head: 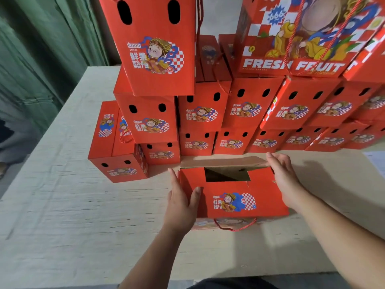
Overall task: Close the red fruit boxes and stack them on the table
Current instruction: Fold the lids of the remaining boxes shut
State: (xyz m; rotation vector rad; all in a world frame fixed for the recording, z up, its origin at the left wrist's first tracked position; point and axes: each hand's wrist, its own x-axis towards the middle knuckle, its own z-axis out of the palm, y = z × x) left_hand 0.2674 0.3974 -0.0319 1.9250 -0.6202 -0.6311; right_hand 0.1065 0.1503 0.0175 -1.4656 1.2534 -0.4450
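A red fruit box (235,197) stands on the pale table (73,205) right in front of me. Its near red top flap is folded down, and a rectangular gap shows the dark inside. The brown far flap (225,162) still stands partly up. A red rope handle (235,225) hangs at the box's near side. My left hand (181,203) lies flat against the box's left end, with the thumb on the top flap. My right hand (285,178) holds the right end, its fingers reaching over the far flap's corner.
Closed red fruit boxes (200,113) are stacked several high in rows along the back of the table. One lone closed box (116,155) stands at the left of the stack. A green curtain (41,59) hangs at the left. A white paper (376,161) lies at the right edge.
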